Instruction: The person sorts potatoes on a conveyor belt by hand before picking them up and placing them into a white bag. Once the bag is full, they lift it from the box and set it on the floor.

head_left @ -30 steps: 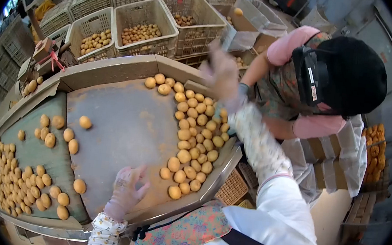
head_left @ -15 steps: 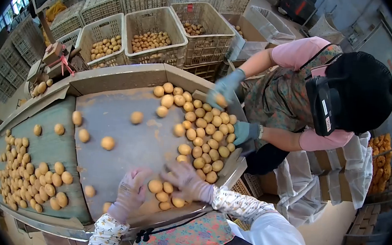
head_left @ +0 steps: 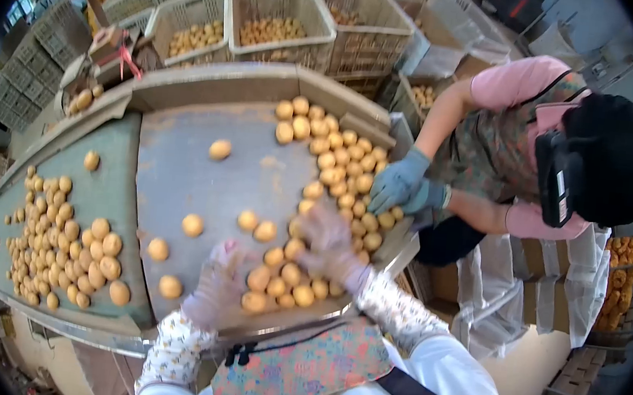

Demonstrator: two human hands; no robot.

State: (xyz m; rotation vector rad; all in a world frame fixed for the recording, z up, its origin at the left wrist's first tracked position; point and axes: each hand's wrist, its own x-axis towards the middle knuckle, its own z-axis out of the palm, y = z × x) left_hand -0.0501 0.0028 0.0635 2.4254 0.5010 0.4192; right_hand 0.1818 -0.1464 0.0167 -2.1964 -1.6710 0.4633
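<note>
More round, yellow-brown potatoes now sit at 12 o'clock, between your open left hand and open right hand, a bigger bunch.

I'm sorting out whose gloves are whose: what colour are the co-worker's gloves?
The co-worker's gloves are a muted blue, best seen in the head view.

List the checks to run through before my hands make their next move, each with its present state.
1. Left hand in view over the grey surface: ok.
2. Right hand at the piled round produce: ok.
3. Right hand apart from the co-worker's gloved hands: ok.
4. No loose pieces outside the pile on the grey surface: not ok, several lie there.
5. Firm grip in either hand: cannot tell, both are blurred.
</note>
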